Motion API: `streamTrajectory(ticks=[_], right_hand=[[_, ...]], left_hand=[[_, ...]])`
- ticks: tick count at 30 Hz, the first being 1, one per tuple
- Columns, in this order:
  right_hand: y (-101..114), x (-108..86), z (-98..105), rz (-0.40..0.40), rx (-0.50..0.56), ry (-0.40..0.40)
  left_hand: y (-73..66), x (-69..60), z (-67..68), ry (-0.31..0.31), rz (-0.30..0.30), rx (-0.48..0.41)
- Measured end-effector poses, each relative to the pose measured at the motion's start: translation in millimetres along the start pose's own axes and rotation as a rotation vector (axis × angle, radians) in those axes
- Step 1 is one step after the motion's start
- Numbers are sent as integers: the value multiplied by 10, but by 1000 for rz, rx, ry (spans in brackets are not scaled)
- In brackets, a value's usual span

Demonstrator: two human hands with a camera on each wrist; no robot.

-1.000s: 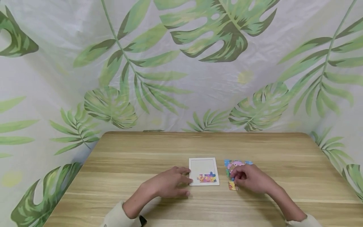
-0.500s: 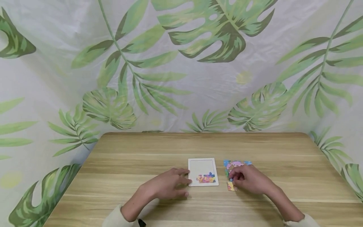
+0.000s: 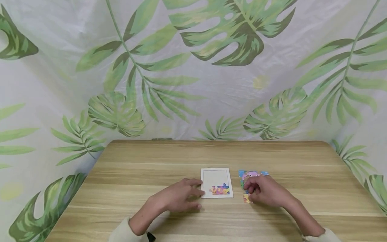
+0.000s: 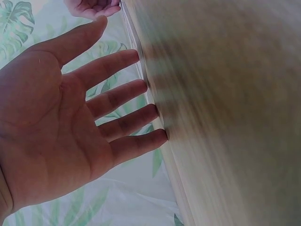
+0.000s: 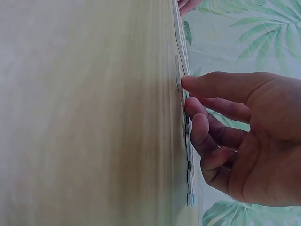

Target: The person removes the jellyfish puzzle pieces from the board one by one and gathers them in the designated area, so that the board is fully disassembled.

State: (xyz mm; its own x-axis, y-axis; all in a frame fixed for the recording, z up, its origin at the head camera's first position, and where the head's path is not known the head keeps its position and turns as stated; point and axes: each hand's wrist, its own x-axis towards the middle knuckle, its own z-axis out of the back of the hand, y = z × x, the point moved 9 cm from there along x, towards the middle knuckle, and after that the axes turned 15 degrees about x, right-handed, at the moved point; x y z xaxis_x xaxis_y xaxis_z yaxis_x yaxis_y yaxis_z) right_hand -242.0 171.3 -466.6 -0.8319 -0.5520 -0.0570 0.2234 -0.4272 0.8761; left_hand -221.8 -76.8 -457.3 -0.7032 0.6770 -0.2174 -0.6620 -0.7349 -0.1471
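Observation:
A white puzzle tray (image 3: 216, 174) lies mid-table, with joined colourful puzzle pieces (image 3: 220, 190) in its lower right corner. My left hand (image 3: 181, 195) rests at the tray's left edge, fingers spread and fairly straight, two fingertips touching the rim. In the left wrist view its palm (image 4: 61, 132) shows nothing held. To the right of the tray lies a cluster of pieces (image 3: 250, 174), blue and pink at the top, partly hidden under my right hand (image 3: 269, 191). With curled fingers, that hand holds a yellow puzzle piece (image 3: 246, 198) at its near end, the thumb (image 5: 211, 85) on its edge.
The wooden table (image 3: 151, 154) has rounded back corners and a leaf-printed cloth (image 3: 181, 84) hanging behind it. In the right wrist view, the row of loose pieces (image 5: 189, 160) lies flat along the tabletop beside my fingers.
My right hand has shifted slightly toward the yellow piece, and its thumb covers more of that piece now. The left hand and the tray stay in place.

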Motion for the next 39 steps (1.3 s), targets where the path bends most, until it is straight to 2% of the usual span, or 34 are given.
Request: streamTrajectory(ticks=[12,20,26,31,39], right_hand=[[101,93,-26,16,-32,-18],[232,249,-139,16,-49,4],[264,353,-196,36,-55,5],[282,453,-287,34,-26,38],[346,578,-421,58,-51,50]], left_hand=[[8,-5,0,7,13,-10],[1,-8,8,3,15,-12],[8,0,6,0,15,-17],[12,6,5,2,15,-24],[5,-6,16,-1,18,-22]])
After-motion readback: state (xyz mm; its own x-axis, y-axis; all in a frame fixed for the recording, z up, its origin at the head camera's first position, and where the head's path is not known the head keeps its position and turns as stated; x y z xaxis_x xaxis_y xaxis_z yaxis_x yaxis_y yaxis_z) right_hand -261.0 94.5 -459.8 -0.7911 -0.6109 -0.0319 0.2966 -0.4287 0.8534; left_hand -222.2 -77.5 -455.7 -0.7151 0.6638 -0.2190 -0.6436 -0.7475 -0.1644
